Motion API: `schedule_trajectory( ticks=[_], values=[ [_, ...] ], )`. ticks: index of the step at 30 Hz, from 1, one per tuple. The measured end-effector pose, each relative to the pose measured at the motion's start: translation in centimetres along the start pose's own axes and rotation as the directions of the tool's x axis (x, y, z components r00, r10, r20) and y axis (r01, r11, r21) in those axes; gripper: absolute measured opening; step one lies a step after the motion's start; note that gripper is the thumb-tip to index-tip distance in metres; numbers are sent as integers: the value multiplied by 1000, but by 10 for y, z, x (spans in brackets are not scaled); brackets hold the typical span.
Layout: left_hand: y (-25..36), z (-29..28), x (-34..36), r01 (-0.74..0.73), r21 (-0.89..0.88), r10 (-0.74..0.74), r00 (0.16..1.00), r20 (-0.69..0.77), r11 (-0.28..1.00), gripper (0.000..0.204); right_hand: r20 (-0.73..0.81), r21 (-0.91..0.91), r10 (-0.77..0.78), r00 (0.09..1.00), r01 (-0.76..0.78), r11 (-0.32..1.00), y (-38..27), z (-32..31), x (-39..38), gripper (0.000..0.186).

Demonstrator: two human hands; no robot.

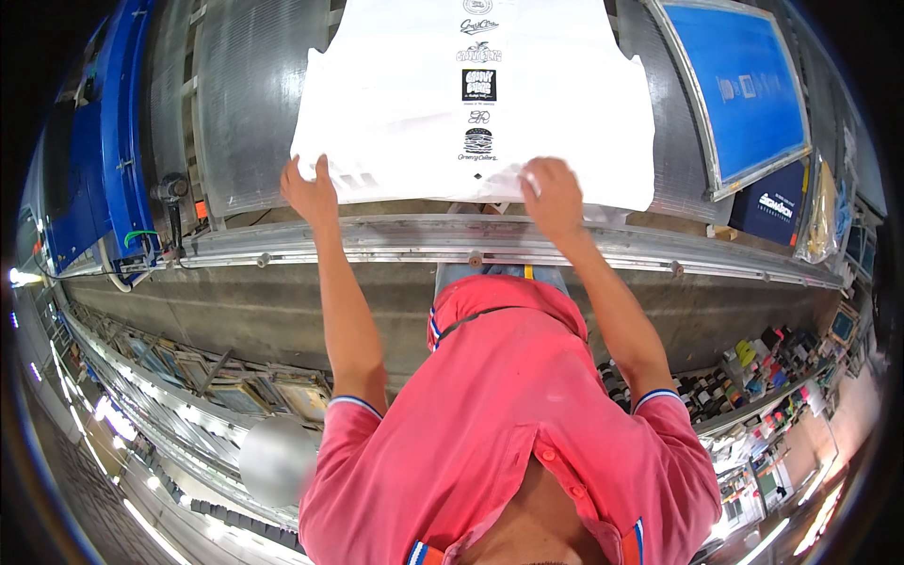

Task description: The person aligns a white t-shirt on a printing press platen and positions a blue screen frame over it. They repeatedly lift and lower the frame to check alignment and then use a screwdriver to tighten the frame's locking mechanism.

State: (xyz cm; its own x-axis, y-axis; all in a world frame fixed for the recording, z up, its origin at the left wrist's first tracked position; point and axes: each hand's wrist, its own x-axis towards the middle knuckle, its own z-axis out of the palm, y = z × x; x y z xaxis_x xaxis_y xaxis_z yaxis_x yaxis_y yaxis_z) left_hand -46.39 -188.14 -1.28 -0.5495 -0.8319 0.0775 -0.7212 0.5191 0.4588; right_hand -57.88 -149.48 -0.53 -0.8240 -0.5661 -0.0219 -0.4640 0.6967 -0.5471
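A white garment piece [395, 104], shaped like a sleeveless shirt body, lies flat on the long printing table. Black printed emblems [479, 87] run down its middle in a column, a burger drawing among them. At its near left corner my left hand [311, 188] rests with thumb and fingers apart, fingertips on the cloth. My right hand [554, 196] is over the near edge, right of the print column. Its fingers are bent and their tips smeared by motion, so whether they grip the cloth cannot be told.
A metal rail [405, 240] runs along the table's near edge. To the right lie a blue printing screen [749, 89] in a pale frame, a dark blue box [770, 205] and a plastic-wrapped bundle [821, 215]. A blue machine [118, 132] stands left.
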Motion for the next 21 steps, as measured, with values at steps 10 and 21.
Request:
schedule_trajectory(
  ticks=[10,21],
  values=[
    [-4,28,65,297,274,-356,913,199,915,91,87,-331,-137,987,159,930,-11,44,64,61],
    [-68,31,106,400,-108,-327,854,404,910,51,-600,-238,495,629,-731,640,164,-54,-23,69]
  ],
)
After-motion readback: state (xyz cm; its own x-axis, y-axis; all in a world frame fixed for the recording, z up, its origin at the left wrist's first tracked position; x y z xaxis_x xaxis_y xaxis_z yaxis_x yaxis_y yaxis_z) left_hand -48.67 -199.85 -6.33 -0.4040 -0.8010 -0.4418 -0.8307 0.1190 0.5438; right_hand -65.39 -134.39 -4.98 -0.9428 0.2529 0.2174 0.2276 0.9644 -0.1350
